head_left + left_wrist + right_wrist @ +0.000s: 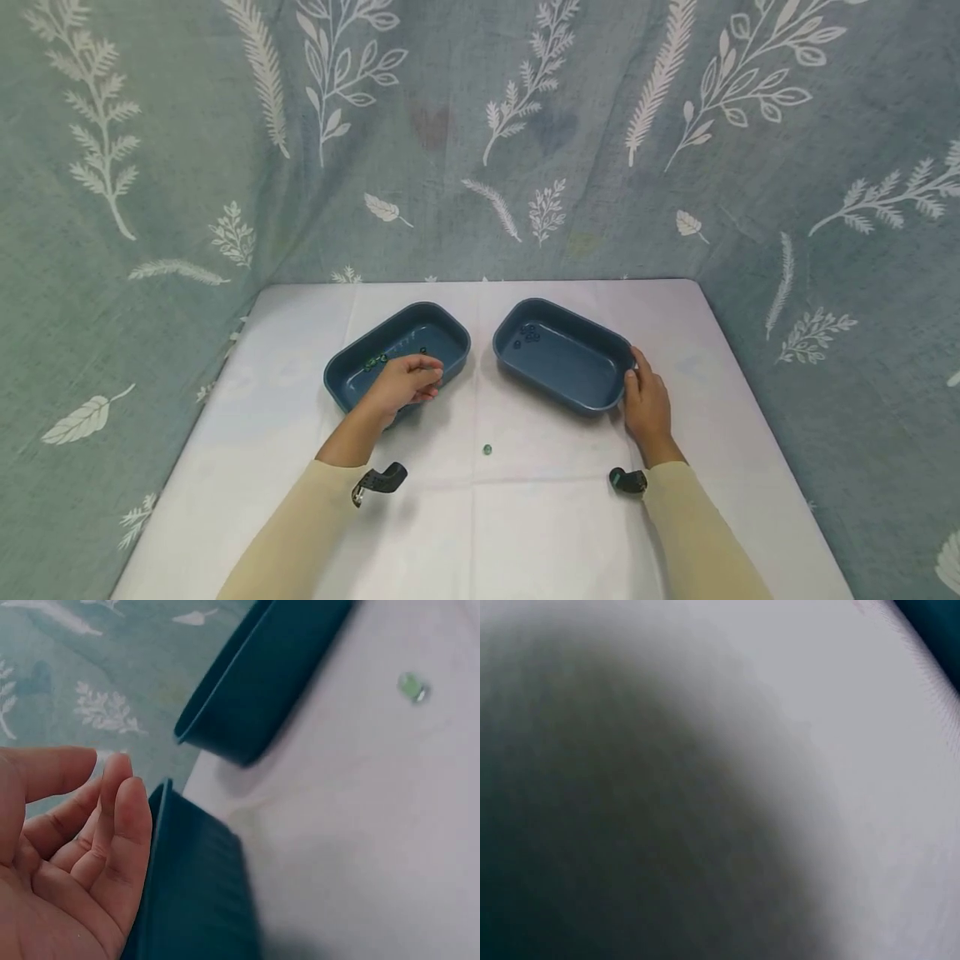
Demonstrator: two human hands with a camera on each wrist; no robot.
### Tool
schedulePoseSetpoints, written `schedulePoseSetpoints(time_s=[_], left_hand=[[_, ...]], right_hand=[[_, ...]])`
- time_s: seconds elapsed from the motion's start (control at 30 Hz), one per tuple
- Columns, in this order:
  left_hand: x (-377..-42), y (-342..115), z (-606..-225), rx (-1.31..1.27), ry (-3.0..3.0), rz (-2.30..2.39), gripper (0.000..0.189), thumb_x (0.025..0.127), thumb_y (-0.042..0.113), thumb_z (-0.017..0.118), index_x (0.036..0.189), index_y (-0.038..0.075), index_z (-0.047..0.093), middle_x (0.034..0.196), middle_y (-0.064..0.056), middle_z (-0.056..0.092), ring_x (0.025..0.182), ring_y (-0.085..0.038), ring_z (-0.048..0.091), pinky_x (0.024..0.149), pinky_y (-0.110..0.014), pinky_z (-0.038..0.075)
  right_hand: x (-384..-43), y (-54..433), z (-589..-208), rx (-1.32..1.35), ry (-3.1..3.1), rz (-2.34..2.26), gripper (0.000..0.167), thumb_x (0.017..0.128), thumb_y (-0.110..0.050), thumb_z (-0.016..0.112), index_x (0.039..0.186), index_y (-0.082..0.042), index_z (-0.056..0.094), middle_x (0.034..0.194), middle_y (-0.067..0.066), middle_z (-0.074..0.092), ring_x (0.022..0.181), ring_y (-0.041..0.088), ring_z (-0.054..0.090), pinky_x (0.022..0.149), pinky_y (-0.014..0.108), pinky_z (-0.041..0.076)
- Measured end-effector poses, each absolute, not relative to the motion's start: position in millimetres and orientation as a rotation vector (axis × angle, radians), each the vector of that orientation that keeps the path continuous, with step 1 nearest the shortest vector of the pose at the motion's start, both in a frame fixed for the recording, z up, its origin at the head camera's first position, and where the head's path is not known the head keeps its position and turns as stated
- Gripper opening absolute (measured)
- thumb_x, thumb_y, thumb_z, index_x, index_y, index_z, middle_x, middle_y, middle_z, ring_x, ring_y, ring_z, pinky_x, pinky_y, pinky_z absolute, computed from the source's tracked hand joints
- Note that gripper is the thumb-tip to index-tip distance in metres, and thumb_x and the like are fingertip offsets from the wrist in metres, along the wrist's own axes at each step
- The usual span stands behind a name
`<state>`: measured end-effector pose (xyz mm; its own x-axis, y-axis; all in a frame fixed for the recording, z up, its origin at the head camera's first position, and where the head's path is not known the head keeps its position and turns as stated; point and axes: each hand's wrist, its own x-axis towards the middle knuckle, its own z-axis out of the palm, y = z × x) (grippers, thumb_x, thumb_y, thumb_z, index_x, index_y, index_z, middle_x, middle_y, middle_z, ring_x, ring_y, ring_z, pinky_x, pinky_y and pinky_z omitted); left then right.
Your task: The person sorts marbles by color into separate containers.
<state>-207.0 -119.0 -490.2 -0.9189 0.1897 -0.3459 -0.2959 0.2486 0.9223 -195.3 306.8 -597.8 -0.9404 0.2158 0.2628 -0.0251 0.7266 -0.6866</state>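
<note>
My left hand (406, 384) hovers over the near side of the left blue bin (342, 360), fingers loosely bent. Nothing shows between the fingers in the left wrist view, where the hand (71, 862) is beside a bin's wall (199, 885). Small green glass pieces (371, 363) lie inside that bin. My right hand (647, 406) rests against the right end of the right blue bin (573, 354), fingers fairly straight at its rim. Several small dark pieces (529, 333) sit at that bin's far left. A single green glass piece (487, 449) lies on the white cloth between the arms.
White cloth (540, 533) covers the table. Patterned grey-green fabric (465, 217) hangs behind and at both sides. The bins stand angled, with a gap between them. The right wrist view is mostly dark blur and pale cloth.
</note>
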Motion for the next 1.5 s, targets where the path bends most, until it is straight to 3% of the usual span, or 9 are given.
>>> schedulePoseSetpoints(time_s=[0.2, 0.43, 0.83, 1.5], left_hand=[[-196, -114, -511, -0.089, 2.121, 1.769, 0.031, 0.097, 0.013, 0.062, 0.122, -0.005, 0.06, 0.108, -0.025, 0.064, 0.076, -0.02, 0.065, 0.071, -0.03, 0.059], [-184, -105, -523, -0.099, 2.089, 1.758, 0.03, 0.096, 0.01, 0.061, 0.12, -0.007, 0.061, 0.095, -0.015, 0.067, 0.073, -0.019, 0.065, 0.067, -0.029, 0.059], [-162, -81, -561, -0.134, 2.024, 1.695, 0.023, 0.093, 0.009, 0.062, 0.112, -0.004, 0.066, 0.087, -0.011, 0.066, 0.066, -0.017, 0.062, 0.06, -0.029, 0.058], [-149, -61, -570, -0.046, 2.069, 1.624, 0.021, 0.089, 0.008, 0.069, 0.106, -0.004, 0.065, 0.077, -0.009, 0.067, 0.062, -0.015, 0.063, 0.056, -0.029, 0.058]], right_hand=[[-195, 307, -596, -0.17, -2.61, 1.05, 0.048, 0.106, -0.035, 0.033, 0.153, -0.023, 0.032, 0.117, 0.02, 0.06, 0.108, 0.039, 0.051, 0.095, 0.059, 0.039], [-195, 306, -598, -0.187, -2.609, 1.059, 0.049, 0.106, -0.036, 0.032, 0.153, -0.025, 0.031, 0.121, 0.02, 0.059, 0.111, 0.039, 0.051, 0.096, 0.06, 0.039], [-194, 306, -599, -0.188, -2.629, 1.058, 0.049, 0.106, -0.035, 0.032, 0.153, -0.023, 0.031, 0.128, 0.02, 0.057, 0.114, 0.04, 0.05, 0.098, 0.059, 0.038], [-196, 306, -600, -0.178, -2.609, 1.058, 0.048, 0.106, -0.036, 0.033, 0.153, -0.026, 0.032, 0.125, 0.019, 0.058, 0.111, 0.039, 0.051, 0.097, 0.058, 0.039]])
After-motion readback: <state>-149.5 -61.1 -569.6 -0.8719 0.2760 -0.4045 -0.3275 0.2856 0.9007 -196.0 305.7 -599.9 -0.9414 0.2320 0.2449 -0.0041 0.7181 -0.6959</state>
